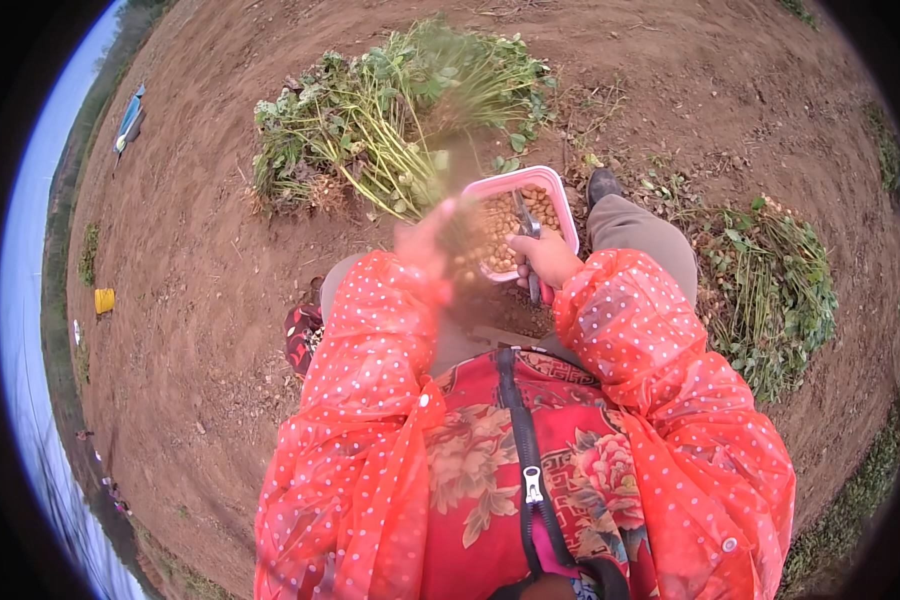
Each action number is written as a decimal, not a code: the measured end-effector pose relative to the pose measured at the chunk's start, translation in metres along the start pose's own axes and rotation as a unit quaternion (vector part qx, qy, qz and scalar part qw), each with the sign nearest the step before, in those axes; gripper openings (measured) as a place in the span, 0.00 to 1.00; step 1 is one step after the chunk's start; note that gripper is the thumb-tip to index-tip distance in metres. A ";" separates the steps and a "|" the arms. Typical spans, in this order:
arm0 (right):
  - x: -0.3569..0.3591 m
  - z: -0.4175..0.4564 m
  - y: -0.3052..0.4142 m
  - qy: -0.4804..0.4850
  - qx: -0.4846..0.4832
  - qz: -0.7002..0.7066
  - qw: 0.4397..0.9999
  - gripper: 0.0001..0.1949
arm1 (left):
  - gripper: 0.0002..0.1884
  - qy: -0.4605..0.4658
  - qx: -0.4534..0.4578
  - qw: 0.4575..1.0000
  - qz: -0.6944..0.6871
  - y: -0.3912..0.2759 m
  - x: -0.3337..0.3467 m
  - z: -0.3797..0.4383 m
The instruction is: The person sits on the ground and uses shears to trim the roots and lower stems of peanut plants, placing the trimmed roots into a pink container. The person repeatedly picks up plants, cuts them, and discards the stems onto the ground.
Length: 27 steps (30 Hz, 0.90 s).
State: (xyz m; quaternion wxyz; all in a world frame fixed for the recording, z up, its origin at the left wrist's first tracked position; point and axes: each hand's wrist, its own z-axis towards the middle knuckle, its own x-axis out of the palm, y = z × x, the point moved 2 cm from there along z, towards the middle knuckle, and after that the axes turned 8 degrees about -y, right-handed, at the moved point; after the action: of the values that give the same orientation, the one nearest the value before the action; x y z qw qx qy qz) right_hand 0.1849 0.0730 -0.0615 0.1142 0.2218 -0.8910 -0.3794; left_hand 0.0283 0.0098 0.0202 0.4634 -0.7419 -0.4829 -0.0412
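Note:
My left hand (421, 238) is motion-blurred and grips the stems of a peanut plant (461, 105). The plant's leafy top blurs upward, and its root end hangs at the left side of a pink plastic basin (568, 212). Peanuts in their shells (497, 225) cover the bottom of that basin. Over its right part, my right hand (544, 256) holds pruning shears (526, 214), metal blades pointing away from me and a red grip showing below the palm. Whether the blades are apart is hard to tell.
Beyond the basin lies a heap of pulled peanut plants (345, 139). Another pile of plants (776, 300) is at the right, beside my leg (645, 232). A dark patterned cloth item (302, 337) sits by my left knee. A yellow container (104, 301) stands farther left on bare soil.

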 end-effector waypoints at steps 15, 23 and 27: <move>0.005 -0.016 0.027 0.047 -0.195 0.069 0.977 0.16 | 0.31 0.256 0.040 0.960 0.109 0.018 -0.007 0.020; 0.007 -0.024 0.033 0.077 -0.168 0.067 0.980 0.14 | 0.28 0.203 0.014 0.971 0.124 0.028 -0.019 0.024; 0.006 -0.040 0.050 0.068 -0.205 0.089 0.972 0.13 | 0.23 0.062 -0.169 0.982 0.058 0.022 -0.022 0.017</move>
State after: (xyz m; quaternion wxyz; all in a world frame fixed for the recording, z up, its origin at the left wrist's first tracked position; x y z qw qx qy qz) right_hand 0.1795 0.0758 0.0020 0.2508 0.1388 -0.8004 -0.5265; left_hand 0.0264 0.0045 -0.0148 0.3615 -0.8324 -0.3955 -0.1412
